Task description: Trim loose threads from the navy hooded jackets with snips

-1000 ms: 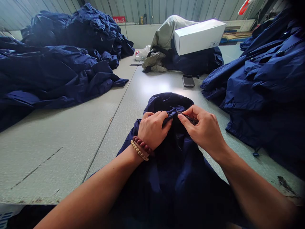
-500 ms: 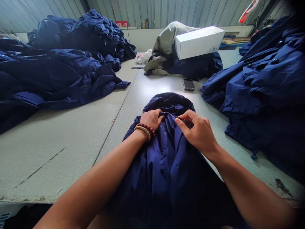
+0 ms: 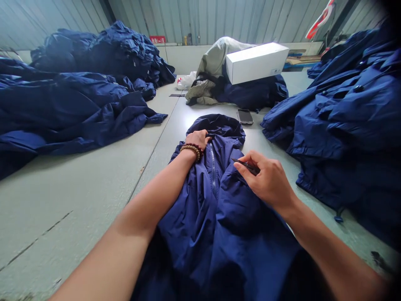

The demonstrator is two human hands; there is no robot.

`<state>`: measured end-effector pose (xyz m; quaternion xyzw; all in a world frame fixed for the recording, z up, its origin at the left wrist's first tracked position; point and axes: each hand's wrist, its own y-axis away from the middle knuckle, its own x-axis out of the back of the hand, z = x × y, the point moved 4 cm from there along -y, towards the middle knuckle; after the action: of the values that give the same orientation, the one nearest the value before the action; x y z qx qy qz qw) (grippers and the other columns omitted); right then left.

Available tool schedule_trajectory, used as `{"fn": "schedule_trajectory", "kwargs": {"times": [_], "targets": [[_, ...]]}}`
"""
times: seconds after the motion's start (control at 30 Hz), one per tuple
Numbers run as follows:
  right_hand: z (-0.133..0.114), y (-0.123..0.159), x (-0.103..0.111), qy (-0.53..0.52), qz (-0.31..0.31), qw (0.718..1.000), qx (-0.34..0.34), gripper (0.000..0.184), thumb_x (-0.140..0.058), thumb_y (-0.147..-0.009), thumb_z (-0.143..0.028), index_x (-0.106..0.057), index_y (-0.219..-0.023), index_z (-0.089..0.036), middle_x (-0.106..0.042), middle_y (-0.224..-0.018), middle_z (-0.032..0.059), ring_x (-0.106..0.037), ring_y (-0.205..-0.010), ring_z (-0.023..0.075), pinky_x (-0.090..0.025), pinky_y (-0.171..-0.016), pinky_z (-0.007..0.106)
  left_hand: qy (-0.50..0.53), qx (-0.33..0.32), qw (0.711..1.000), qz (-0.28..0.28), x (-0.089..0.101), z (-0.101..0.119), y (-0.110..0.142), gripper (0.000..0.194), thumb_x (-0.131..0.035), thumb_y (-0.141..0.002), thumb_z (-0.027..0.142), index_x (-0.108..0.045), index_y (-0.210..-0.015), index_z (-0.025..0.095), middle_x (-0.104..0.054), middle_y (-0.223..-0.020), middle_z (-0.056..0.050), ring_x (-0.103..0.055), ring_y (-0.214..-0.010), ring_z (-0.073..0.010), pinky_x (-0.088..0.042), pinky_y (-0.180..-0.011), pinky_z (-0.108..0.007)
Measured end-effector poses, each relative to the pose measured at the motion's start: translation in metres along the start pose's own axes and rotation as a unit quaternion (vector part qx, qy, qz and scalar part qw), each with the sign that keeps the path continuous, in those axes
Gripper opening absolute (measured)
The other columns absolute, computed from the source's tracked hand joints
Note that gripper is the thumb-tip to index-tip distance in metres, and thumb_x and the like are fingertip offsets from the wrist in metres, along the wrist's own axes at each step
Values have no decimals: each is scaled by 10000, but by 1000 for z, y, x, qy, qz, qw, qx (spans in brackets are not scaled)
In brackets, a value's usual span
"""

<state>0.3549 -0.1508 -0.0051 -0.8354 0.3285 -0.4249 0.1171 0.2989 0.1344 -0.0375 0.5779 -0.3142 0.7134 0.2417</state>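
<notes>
"Room?"
"Table [image 3: 106,184]: bare strip between left heap [image 3: 69,104] and jacket [image 3: 200,209]; right pile [image 3: 338,129] sits nearer, tighter. Jacket's mid-table, hood away."
"Obstacles?"
"Far bundle [image 3: 244,94], white box [image 3: 257,63] on top. Left hand [image 3: 197,137] grips the collar, right hand [image 3: 266,173] pinches small dark tool [image 3: 235,160]. Phone [image 3: 244,116] near hood."
"Unclear?"
"Jacket bottom's dark, cut off. Left fingertips, most of the tool: hidden."
</notes>
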Motion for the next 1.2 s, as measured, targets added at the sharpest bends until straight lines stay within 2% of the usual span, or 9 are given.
{"fn": "schedule_trajectory", "kwargs": {"times": [0.17,0.43,0.57,0.7,0.87,0.93,1.0,1.1,1.2], "targets": [[14,-3,-17,-22,6,999,-24,247,-684,-1000,-470,-708,-934,-233,-671,-718,-20,-592,-638,155,-408,-675,295,5,-36,999,-4,-6,9,-15,394,-609,-1062,504,-739,-1318,234,-805,-1232,-134,-754,-1153,-317,-556,-971,-398],[44,-10,-45,-118,29,991,-57,313,-658,-970,-537,-673,-903,-232,-705,-753,8,-625,-673,180,-466,-705,311,-10,-72,997,-14,-4,22,-9,404,-559,-1090,458,-708,-1329,169,-770,-1276,-175,-724,-1198,-323,-512,-1063,-437],[46,-13,-46,-90,40,994,-45,292,-646,-971,-521,-664,-907,-237,-709,-762,15,-640,-691,193,-464,-723,318,-11,-95,995,-17,10,25,5,402,-593,-1074,397,-685,-1382,156,-727,-1369,-178,-680,-1278,-311,-481,-1131,-436],[44,-12,-49,-59,29,998,-11,265,-628,-984,-500,-668,-946,-242,-741,-846,37,-675,-774,217,-462,-750,321,-1,-103,995,3,30,31,37,485,-641,-1041,355,-626,-1493,182,-675,-1479,-155,-629,-1366,-296,-467,-1182,-419],[41,-13,-46,-19,-18,999,22,247,-651,-968,-473,-702,-1012,-235,-744,-844,38,-628,-692,197,-436,-699,311,93,-180,978,42,64,55,102,404,-684,-1000,267,-683,-1398,195,-705,-1453,-106,-625,-1385,-264,-457,-1237,-424],[31,-11,-28,-17,-9,999,36,254,-663,-970,-474,-710,-1007,-227,-732,-814,32,-603,-662,186,-419,-681,309,139,-199,968,57,82,65,136,396,-683,-993,241,-679,-1386,195,-711,-1447,-96,-633,-1381,-249,-468,-1237,-427],[12,4,0,-31,4,998,55,295,-672,-984,-510,-718,-1001,-219,-727,-807,31,-602,-673,180,-420,-679,309,210,-202,954,75,102,73,180,379,-683,-987,233,-684,-1365,209,-730,-1410,-82,-672,-1322,-226,-509,-1198,-412],[-31,60,52,-49,-22,995,84,358,-691,-997,-577,-745,-1016,-223,-731,-803,21,-600,-662,164,-433,-653,302,356,-189,912,79,132,86,271,301,-672,-1003,277,-715,-1298,241,-775,-1302,-54,-749,-1134,-194,-605,-1036,-365],[-74,145,94,-31,-71,992,100,280,-717,-1014,-518,-774,-1054,-247,-760,-829,16,-611,-621,147,-465,-631,300,430,-147,890,40,146,94,370,204,-671,-1018,343,-779,-1180,283,-811,-1154,-34,-777,-977,-194,-639,-923,-343]]}}
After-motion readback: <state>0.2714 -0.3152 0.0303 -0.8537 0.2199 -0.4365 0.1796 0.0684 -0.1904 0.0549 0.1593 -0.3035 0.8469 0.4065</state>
